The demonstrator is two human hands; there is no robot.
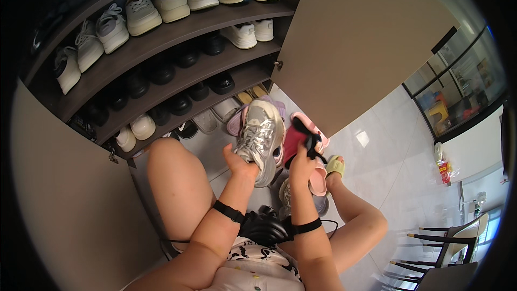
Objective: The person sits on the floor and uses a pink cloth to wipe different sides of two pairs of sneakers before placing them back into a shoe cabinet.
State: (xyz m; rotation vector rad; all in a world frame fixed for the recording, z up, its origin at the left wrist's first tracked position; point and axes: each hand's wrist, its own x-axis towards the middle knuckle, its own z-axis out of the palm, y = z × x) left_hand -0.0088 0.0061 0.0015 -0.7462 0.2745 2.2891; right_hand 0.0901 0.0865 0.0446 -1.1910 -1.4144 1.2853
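My left hand (243, 164) grips a silver-and-white lace-up sneaker (260, 133) at its heel opening, with the toe pointing away from me. Most of that hand's fingers are hidden by the shoe. In my right hand (302, 167) is what looks like a red-and-black strapped sandal (290, 145); its black straps bunch at my fingers. A pink slipper (318, 181) shows just beside my right wrist, and another pink slipper (309, 122) lies beyond it. Partly behind my right forearm sits a second sneaker (285, 194) on the floor.
Shelves of an open shoe cabinet (226, 18) hold white sneakers (143, 14) and black shoes (161, 72). Grey slippers (205, 121) line the floor below. A cabinet door (355, 40) stands open at right, another door (72, 194) at left. Chairs (448, 246) are at far right.
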